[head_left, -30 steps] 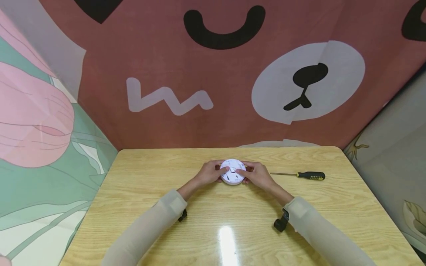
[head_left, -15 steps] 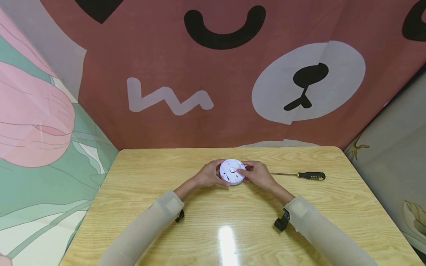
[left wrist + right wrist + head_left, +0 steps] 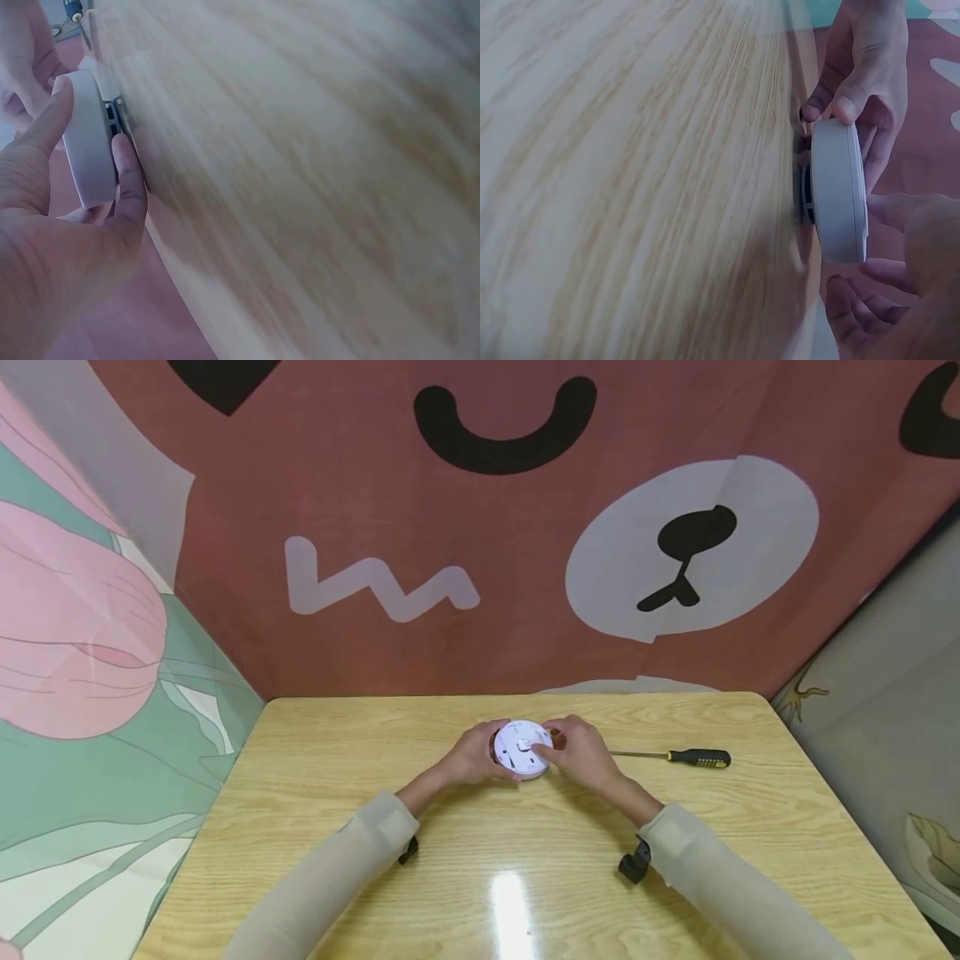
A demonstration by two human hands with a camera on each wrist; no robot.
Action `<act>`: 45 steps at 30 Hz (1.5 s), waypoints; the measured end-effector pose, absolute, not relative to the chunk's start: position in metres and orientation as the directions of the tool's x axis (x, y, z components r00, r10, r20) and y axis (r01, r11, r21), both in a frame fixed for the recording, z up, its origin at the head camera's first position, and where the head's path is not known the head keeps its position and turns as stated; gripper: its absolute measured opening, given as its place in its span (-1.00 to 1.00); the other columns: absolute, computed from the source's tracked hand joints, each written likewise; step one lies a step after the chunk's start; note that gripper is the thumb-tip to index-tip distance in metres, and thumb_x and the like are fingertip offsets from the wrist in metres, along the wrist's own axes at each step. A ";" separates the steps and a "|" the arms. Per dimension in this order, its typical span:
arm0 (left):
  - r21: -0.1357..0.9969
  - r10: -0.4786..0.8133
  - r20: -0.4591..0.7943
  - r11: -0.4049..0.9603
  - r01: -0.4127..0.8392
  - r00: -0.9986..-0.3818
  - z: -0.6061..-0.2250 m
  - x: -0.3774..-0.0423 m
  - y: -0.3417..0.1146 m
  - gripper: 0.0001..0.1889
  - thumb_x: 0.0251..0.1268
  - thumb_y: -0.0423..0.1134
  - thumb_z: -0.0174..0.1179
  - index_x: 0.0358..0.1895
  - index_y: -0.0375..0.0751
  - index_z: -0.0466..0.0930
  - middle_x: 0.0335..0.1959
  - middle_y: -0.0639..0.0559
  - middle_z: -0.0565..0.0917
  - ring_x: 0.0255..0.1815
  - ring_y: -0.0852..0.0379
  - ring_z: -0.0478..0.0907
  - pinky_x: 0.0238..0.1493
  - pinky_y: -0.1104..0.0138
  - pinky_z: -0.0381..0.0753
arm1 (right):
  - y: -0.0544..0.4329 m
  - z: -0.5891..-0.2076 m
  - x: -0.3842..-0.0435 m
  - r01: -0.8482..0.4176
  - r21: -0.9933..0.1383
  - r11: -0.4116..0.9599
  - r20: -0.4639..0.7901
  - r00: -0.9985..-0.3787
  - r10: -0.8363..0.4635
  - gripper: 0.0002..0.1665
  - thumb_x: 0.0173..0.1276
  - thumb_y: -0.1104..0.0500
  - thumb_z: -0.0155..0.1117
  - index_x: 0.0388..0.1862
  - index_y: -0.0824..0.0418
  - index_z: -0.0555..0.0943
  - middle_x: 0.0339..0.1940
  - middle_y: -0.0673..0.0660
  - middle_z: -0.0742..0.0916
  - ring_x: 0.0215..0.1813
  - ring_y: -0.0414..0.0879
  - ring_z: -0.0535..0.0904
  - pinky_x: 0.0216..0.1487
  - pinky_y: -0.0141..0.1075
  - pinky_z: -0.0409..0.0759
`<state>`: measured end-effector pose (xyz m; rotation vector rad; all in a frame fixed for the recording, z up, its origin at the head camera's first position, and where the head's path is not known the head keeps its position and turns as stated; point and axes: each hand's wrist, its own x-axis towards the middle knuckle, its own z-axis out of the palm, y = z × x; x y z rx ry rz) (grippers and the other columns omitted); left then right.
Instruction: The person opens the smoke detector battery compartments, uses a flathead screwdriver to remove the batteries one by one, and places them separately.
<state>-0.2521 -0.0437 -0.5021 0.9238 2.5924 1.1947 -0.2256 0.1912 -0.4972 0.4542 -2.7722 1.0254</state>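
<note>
A round white smoke detector (image 3: 517, 762) is held over the wooden table near its far edge, its flat slotted plate face up. My left hand (image 3: 472, 755) grips its left side, thumb on the near rim and fingers around the far side. With the right hand (image 3: 588, 760), I touch the plate with the thumb, the index finger at the rim. In the right wrist view the other right fingers curl below the white housing (image 3: 838, 195). Dark vents show on the underside of the detector (image 3: 90, 142) in the left wrist view.
A screwdriver with a black and yellow handle (image 3: 699, 758) lies to the right of my right hand, its shaft pointing left. A patterned cloth (image 3: 375, 643) hangs behind the table (image 3: 337, 735).
My left thumb has moved off the plate to the near rim. The right hand's fingers have shifted along the right rim, thumb still on the plate. The screwdriver stays put.
</note>
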 end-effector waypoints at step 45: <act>0.749 0.519 0.098 0.524 0.407 -0.849 -0.506 -0.252 -0.045 -0.06 -0.13 -0.15 0.78 0.42 -0.24 0.53 0.27 -0.09 0.68 0.23 -0.01 0.62 0.32 0.10 0.59 | 0.144 -0.493 -0.218 -0.303 -0.459 0.835 0.375 -0.918 -0.127 -0.38 -0.03 -0.08 0.72 -0.25 0.43 0.76 -0.36 0.27 0.74 -0.29 0.08 0.62 -0.32 -0.03 0.69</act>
